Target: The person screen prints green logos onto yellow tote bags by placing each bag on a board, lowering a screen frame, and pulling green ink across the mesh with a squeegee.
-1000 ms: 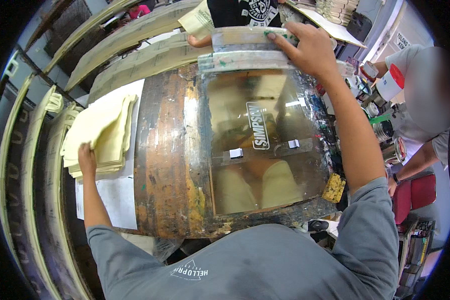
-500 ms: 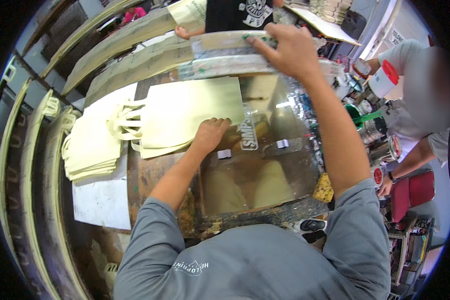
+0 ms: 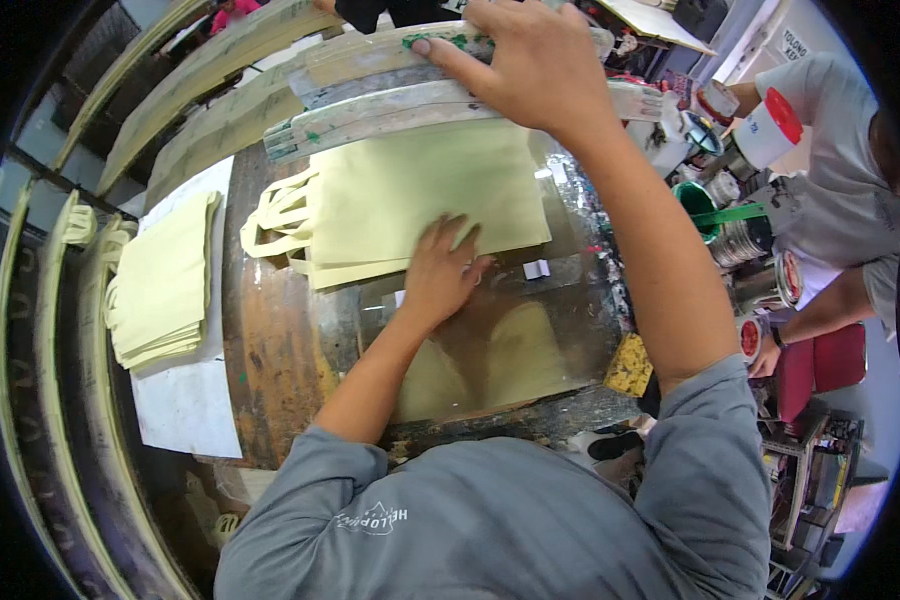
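A pale cream tote bag (image 3: 410, 190) lies on the dark glassy plate (image 3: 480, 375), its handles pointing left. Another bag's edge shows beneath it. My left hand (image 3: 440, 275) rests on the bag's near edge, fingers spread and slightly blurred. Beyond the bag a wooden screen printing frame (image 3: 370, 118), smeared with green ink, is tilted up and seen nearly edge-on. My right hand (image 3: 545, 75) is closed over its upper bar, the thumb on the near side. A small white tab (image 3: 537, 269) sits on the plate by the bag's right corner.
Left on the table is a stack of cream bags (image 3: 165, 280). Racks (image 3: 60, 350) holding bags stand further left. Ink cans and a green-inked pot (image 3: 698, 205) crowd the right edge, near a yellow sponge (image 3: 627, 365). A co-worker (image 3: 820, 180) is at the right.
The tote bag has shifted right across the plate, covering the printed lettering there, and now lies apart from the left stack. My left hand moved slightly right with it. The raised frame appears closer.
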A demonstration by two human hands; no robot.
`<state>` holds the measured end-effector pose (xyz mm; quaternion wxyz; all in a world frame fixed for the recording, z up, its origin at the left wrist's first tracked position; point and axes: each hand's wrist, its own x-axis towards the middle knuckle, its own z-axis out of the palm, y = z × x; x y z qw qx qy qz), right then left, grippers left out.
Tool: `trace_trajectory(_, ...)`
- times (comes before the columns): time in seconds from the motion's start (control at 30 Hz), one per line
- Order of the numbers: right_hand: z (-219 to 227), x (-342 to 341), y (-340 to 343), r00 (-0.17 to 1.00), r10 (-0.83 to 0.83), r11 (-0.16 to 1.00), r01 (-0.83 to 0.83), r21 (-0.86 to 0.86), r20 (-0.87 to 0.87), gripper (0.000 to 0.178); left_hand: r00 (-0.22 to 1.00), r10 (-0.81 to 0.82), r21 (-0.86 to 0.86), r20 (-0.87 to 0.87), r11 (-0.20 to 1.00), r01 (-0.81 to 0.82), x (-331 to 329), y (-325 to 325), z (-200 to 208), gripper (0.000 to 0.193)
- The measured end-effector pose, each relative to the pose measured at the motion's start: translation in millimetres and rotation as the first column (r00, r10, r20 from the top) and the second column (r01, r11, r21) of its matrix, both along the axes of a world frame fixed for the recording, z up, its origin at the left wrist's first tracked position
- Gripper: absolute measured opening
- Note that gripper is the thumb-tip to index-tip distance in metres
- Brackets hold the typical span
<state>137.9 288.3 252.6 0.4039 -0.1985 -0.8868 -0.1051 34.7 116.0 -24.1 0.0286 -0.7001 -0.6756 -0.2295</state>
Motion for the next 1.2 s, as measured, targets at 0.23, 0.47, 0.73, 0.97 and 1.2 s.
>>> trace_trajectory(0.23, 21, -1, -4, 0.994, -0.093, 0.990, 0.098, -0.100, 0.054, 0.066, 0.968, 0.081, -0.114, -0.239, 0.987, -0.111, -52, -35, 0, 0.059)
trace_trajectory(0.47, 11, -4, 5, 0.999, -0.026, 0.999, 0.024, 0.026, 0.048, 0.057, 0.968, 0.085, -0.106, -0.237, 0.988, -0.112, -52, -38, 8, 0.042)
trace_trajectory(0.73, 11, 0, 7, 0.999, -0.026, 0.994, 0.023, 0.107, 0.025, 0.058, 0.976, 0.129, -0.282, -0.175, 0.943, -0.175, -43, -33, 17, 0.040)
trace_trajectory(0.97, 2, 5, -16, 0.977, -0.154, 0.961, 0.183, -0.208, 0.147, 0.059, 0.974, -0.002, -0.094, -0.227, 0.995, -0.020, -20, -17, 9, 0.066)
trace_trajectory(1.2, 3, 3, 7, 0.998, -0.070, 0.991, 0.069, 0.112, 0.003, 0.065, 0.983, -0.023, -0.266, -0.184, 0.964, -0.028, 10, 2, 9, 0.090)
